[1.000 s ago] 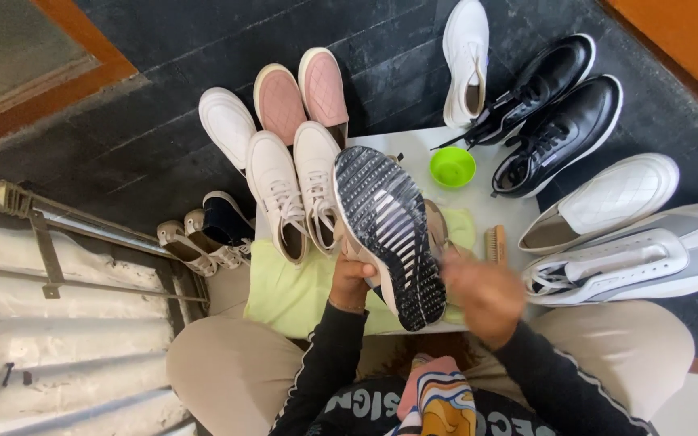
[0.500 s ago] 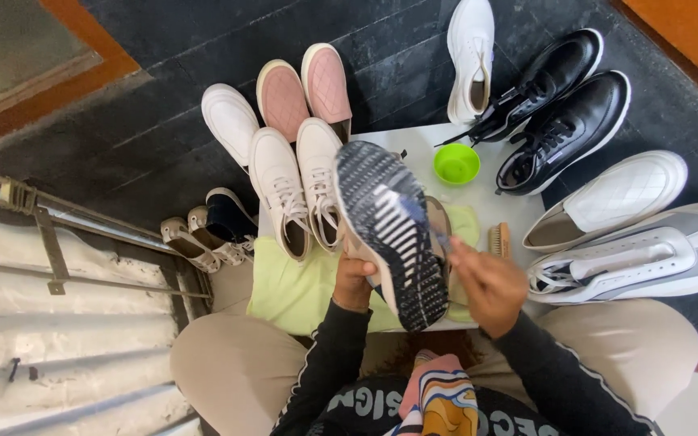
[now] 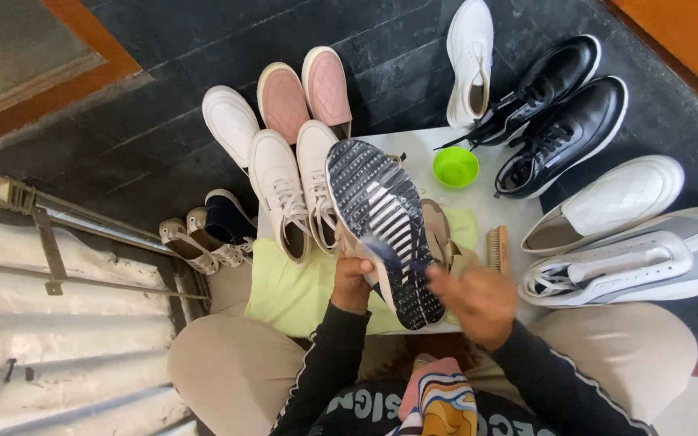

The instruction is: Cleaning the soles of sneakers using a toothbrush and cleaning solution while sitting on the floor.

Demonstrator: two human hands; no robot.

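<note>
I have a single view, from the camera worn on the head; it looks steeply down over the lap and knees onto a small white table [image 3: 414, 149]; the left hand [image 3: 351, 278] and right hand [image 3: 478, 300] sit near, low in frame; dark floor [image 3: 163, 145] fills the top; no second view overlaps it.

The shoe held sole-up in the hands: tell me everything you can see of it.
The shoe is turned over, its sole facing the camera: dark, navy to black, crossed by pale ribbed bands, and looking like rubber. A beige upper shows at the edges. It tilts, toe away from the person, above a yellow-green cloth on a white table. The left hand grips its near left edge; the blurred right hand is at its heel side, contact unclear.
</note>
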